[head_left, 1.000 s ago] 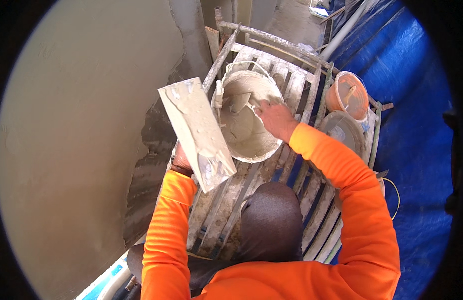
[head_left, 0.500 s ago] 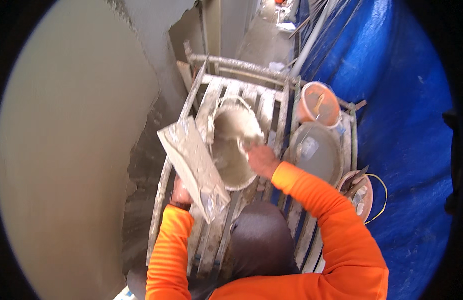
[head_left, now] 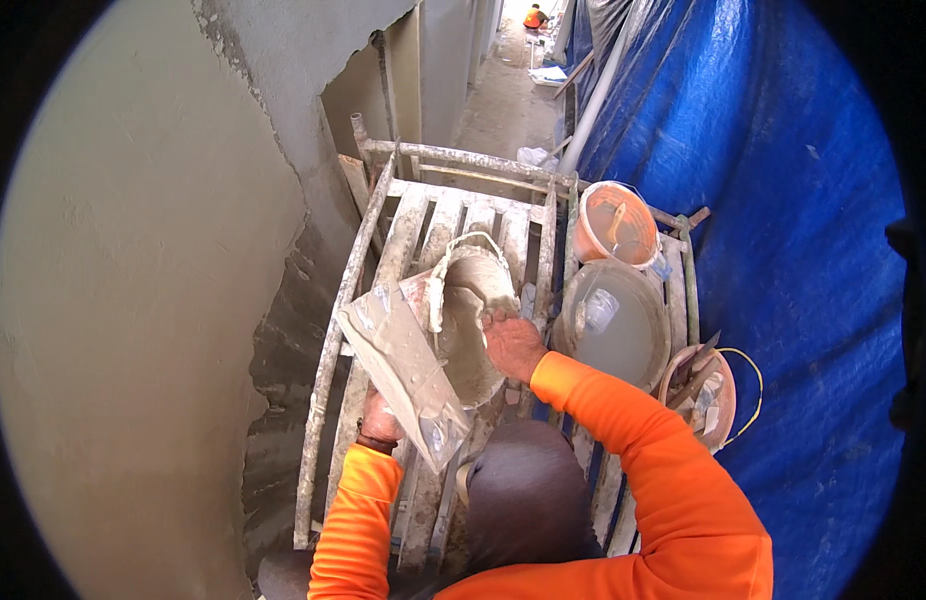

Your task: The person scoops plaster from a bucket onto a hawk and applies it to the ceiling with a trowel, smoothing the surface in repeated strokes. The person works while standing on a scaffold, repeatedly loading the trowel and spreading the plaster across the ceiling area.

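Observation:
My left hand (head_left: 381, 418) is closed beneath a rectangular plasterer's hawk (head_left: 403, 370), whose face is coated in wet plaster; its grip is hidden under the board. The hawk slants across the left side of a plaster-caked bucket (head_left: 470, 270) holding grey-beige plaster (head_left: 470, 365). At the bucket's right side, my right hand (head_left: 515, 345) is closed with its fingertips over the inside edge. What those fingers grip is hidden, so I cannot tell whether it is a tool or the rim. The bucket's pale handle stands raised at the far side.
A slatted, plaster-splashed platform (head_left: 393, 250) with metal rails carries everything. At right stand an orange bucket with a brush (head_left: 615, 225), a wide tub of grey water (head_left: 628, 340) and a bucket of tools (head_left: 723, 400). A plastered wall (head_left: 143, 300) flanks left, blue tarpaulin (head_left: 793, 300) right.
The view has shifted slightly. The hawk has moved right, overlapping the bucket's left side more. My right hand has moved a little lower and stays at the bucket's right edge.

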The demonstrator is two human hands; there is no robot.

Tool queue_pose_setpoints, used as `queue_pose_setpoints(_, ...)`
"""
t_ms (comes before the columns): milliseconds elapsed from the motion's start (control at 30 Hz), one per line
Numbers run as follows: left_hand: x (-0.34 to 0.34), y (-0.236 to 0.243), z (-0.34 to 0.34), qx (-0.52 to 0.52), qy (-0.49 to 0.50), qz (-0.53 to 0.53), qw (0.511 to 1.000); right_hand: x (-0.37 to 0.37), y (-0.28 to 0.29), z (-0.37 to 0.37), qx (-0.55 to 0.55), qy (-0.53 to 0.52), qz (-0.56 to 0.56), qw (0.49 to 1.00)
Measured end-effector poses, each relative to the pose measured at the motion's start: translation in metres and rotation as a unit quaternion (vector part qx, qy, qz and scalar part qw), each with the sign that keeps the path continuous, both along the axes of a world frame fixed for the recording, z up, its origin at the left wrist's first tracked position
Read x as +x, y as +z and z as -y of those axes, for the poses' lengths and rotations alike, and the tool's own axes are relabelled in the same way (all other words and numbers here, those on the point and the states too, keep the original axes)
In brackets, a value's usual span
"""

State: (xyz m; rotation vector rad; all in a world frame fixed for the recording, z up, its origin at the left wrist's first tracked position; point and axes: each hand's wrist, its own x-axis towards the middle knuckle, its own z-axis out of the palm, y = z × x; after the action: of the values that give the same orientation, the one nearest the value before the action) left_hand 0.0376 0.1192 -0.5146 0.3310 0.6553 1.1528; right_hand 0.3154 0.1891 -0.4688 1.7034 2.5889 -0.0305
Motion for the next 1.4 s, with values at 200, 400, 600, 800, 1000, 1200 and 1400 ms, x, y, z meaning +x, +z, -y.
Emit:
queue_pose_setpoints(200, 0.007, 0.019, 0.002, -0.029, 0.030, -0.018, 0.999, 0.008, 0.008, -0.007, -0.211, -0.042, -0.052, 0.975)
queue_pose_setpoints(400, 0.025, 0.038, -0.006, 0.052, -0.010, -0.032, 0.998, 0.036, -0.027, -0.008, -0.277, -0.064, -0.102, 0.953)
queue_pose_setpoints(600, 0.066, 0.053, -0.005, 0.146, -0.034, -0.151, 0.977, 0.060, -0.070, 0.011, -0.289, -0.039, -0.162, 0.943)
queue_pose_setpoints(800, 0.085, 0.064, -0.014, 0.145, -0.025, -0.202, 0.968, 0.059, -0.078, 0.022, -0.254, -0.017, -0.173, 0.952)
queue_pose_setpoints(1000, 0.087, 0.063, -0.018, 0.174, -0.023, -0.236, 0.956, 0.071, -0.085, 0.027, -0.248, 0.029, -0.285, 0.925)
queue_pose_setpoints(1200, 0.080, 0.058, -0.018, 0.146, -0.033, -0.170, 0.974, 0.063, -0.117, 0.045, -0.311, -0.001, -0.473, 0.825)
queue_pose_setpoints(1400, 0.048, 0.042, -0.033, 0.108, -0.032, -0.107, 0.988, 0.050, -0.135, 0.039, -0.289, 0.107, -0.462, 0.832)
